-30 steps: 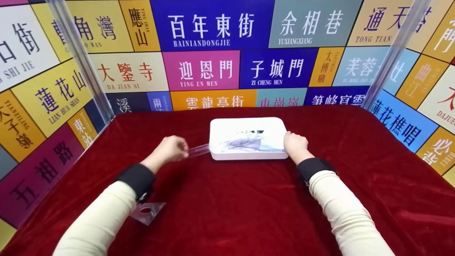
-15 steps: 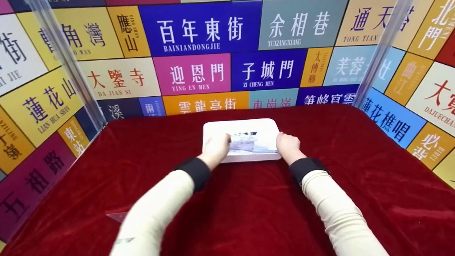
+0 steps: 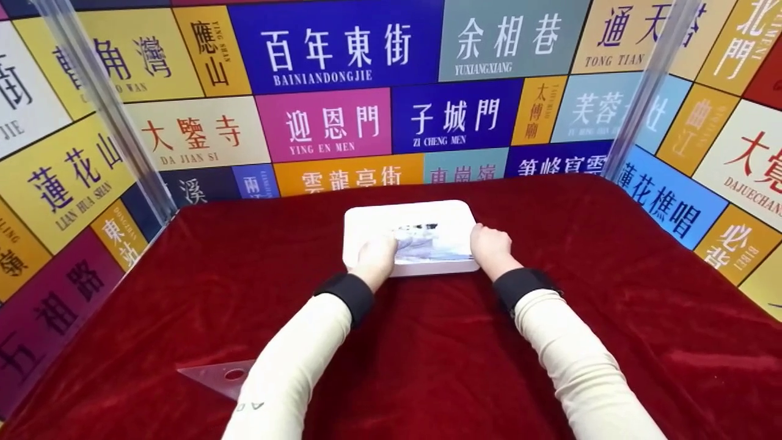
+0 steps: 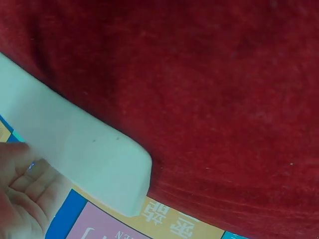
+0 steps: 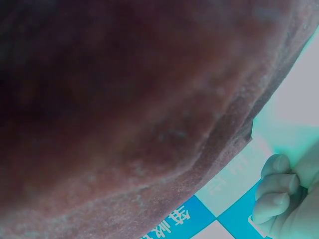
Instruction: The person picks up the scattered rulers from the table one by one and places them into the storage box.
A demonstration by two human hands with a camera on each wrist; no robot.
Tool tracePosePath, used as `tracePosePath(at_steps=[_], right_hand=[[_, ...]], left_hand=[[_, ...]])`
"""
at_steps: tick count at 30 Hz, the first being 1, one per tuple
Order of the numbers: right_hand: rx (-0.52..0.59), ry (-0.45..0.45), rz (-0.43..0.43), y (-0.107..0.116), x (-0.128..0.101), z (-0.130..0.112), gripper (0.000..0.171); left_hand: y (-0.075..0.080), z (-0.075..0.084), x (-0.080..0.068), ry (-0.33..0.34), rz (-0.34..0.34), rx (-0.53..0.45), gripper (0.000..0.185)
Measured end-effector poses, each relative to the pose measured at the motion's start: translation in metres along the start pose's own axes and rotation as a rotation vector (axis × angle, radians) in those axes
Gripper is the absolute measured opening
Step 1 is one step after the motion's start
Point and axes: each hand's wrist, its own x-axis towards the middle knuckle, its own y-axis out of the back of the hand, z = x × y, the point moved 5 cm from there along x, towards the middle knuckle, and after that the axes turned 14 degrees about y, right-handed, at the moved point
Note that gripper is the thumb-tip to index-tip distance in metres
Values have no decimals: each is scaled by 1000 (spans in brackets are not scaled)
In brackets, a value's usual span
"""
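A white rounded box (image 3: 369, 223) with a pale picture on its top lies toward the back of the red cloth. My right hand (image 3: 492, 247) grips the box's right edge; its curled fingers (image 5: 275, 185) show in the right wrist view. Over the near-left part of the box is my left hand (image 3: 376, 256), fingers bent. In the left wrist view its palm side (image 4: 25, 199) faces the camera beside the box's white wall (image 4: 94, 144). I cannot tell whether a clear strip is between its fingers.
A clear plastic set square (image 3: 217, 376) with a round hole lies at the front left, partly behind the left sleeve (image 3: 287, 366). Red velvet cloth (image 3: 440, 354) covers the table. Clear upright posts (image 3: 113, 116) and a sign-patterned wall stand behind.
My left hand, which pinched a clear strip left of the box, has moved right onto the box. My right hand keeps its grip. The view has shifted slightly.
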Motion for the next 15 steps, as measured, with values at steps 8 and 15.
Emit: tracePosePath(at_steps=[8,15], right_hand=[[5,-11,-47,-2,2,0,35],[19,-13,-51,-3,3,2,33]], left_hand=[[43,4,-16,-7,-208,-61,9],[177,9,-65,-131,-265,-100,18]])
